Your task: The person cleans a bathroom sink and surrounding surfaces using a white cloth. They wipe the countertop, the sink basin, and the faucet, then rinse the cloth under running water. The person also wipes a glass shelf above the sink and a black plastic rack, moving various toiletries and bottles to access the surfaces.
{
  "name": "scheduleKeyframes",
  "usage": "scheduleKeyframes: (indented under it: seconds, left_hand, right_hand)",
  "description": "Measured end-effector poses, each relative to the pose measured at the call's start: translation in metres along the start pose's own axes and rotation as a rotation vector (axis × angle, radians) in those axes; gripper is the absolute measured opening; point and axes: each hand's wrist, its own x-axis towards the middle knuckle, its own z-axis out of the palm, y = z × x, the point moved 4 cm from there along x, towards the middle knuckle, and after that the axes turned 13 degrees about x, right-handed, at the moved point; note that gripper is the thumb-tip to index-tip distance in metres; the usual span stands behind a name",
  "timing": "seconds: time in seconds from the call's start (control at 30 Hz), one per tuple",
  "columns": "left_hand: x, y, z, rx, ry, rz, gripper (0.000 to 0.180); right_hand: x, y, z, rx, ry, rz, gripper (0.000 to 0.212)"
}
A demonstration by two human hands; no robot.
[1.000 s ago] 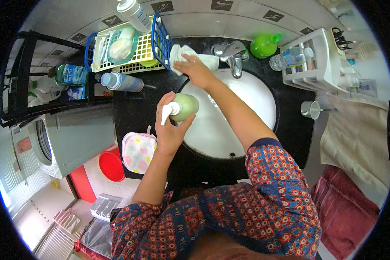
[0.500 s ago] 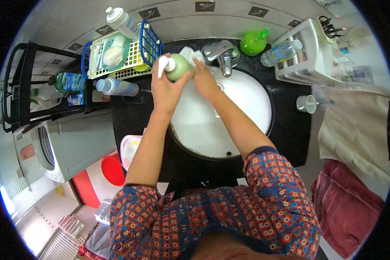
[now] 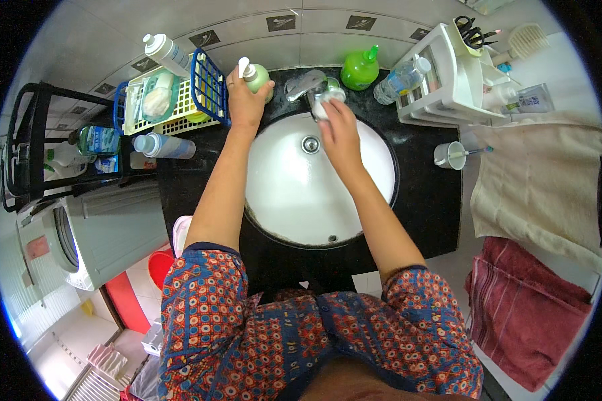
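Note:
My left hand (image 3: 247,105) is wrapped round a pale green pump bottle (image 3: 255,79) with a white pump top. The bottle stands upright at the back of the black counter, between the basket and the tap. With my right hand (image 3: 342,134) I grip a white cloth (image 3: 327,103), crumpled against the chrome tap (image 3: 306,85). The cloth and fingers hide part of the tap's spout. Below both hands lies the white oval sink (image 3: 294,194) with its metal drain (image 3: 310,144).
A blue and cream basket (image 3: 211,87) holds toiletries at the left, with a blue-white bottle (image 3: 167,146) before it. Right of the tap stand a green bottle (image 3: 359,70), a clear bottle (image 3: 401,80) and a white drawer unit (image 3: 451,73). A white mug (image 3: 449,156) sits near the right edge.
The pump bottle has gone from above the sink's left side to the back of the counter, with my left hand on it. My right hand has moved right with the cloth, onto the tap.

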Motion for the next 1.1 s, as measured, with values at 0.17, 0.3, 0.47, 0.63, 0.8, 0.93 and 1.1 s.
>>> scheduleKeyframes:
  seconds: [0.17, 0.3, 0.47, 0.63, 0.8, 0.93, 1.1]
  left_hand:
    - [-0.045, -0.006, -0.016, 0.037, 0.053, 0.092, 0.076]
    - [-0.136, -0.005, -0.052, -0.054, -0.155, 0.066, 0.066]
    - [-0.233, -0.021, -0.096, -0.093, -0.333, -0.056, 0.061]
    - [-0.278, -0.029, -0.108, -0.084, -0.414, -0.082, 0.054]
    - [-0.271, -0.018, -0.115, -0.078, -0.393, -0.02, 0.045]
    - [-0.275, -0.023, -0.129, -0.083, -0.365, -0.012, 0.037]
    - [-0.272, -0.032, -0.138, -0.092, -0.368, -0.073, 0.035]
  right_hand:
    - [0.023, 0.006, 0.03, -0.267, -0.233, 0.114, 0.059]
    - [0.03, 0.018, 0.03, -0.371, -0.324, 0.146, 0.05]
    - [0.02, 0.02, -0.009, -0.215, -0.281, 0.298, 0.02]
    - [0.042, -0.002, 0.016, -0.181, -0.289, 0.12, 0.043]
    - [0.005, 0.012, 0.019, -0.241, -0.368, -0.052, 0.05]
    - [0.013, -0.006, -0.002, -0.076, -0.429, 0.067, 0.039]
    - [0.091, 0.02, 0.011, -0.156, -0.145, -0.083, 0.035]
